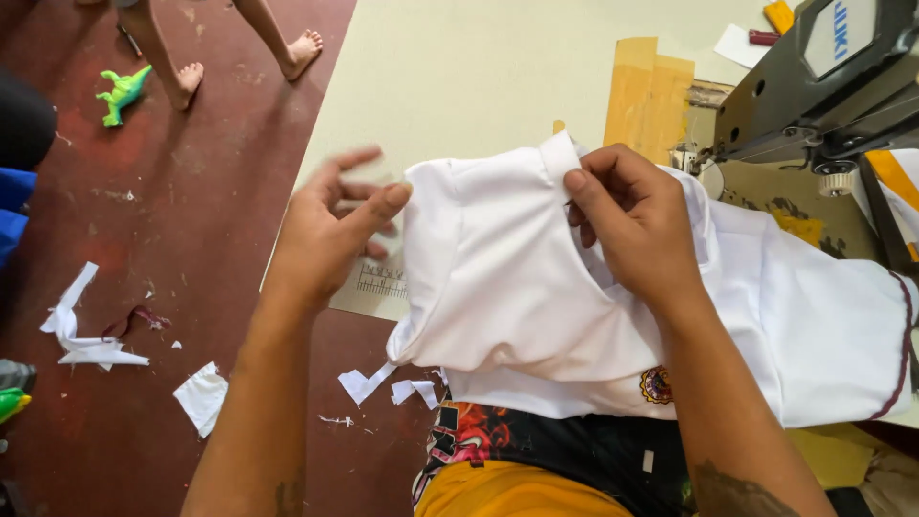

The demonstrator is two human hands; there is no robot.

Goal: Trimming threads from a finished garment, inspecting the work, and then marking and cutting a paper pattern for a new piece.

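The right hand (627, 215) pinches a folded band at the top edge of the white garment (517, 297), thumb on top and fingers curled behind the cloth. The left hand (335, 225) nips the garment's left edge between thumb and forefinger, its other fingers spread loose and slightly blurred. The garment lies bunched across the near edge of the counter (459, 77), its hem hanging over toward the person's lap, with a small round badge (657, 385) low on the front and a dark red trim (902, 345) at the far right.

To handle this fold well, both pinches should probably keep the band flat and evenly taut, so the layers line up before they go near the sewing machine (814, 86), which stands just beyond the right hand.

The counter's left edge runs diagonally just behind the left hand; past it the red floor (211, 191) drops away, strewn with white scraps (86, 335). A green toy dinosaur (123, 93) and another person's bare feet (244, 62) are well apart, upper left. Open counter lies beyond the garment.
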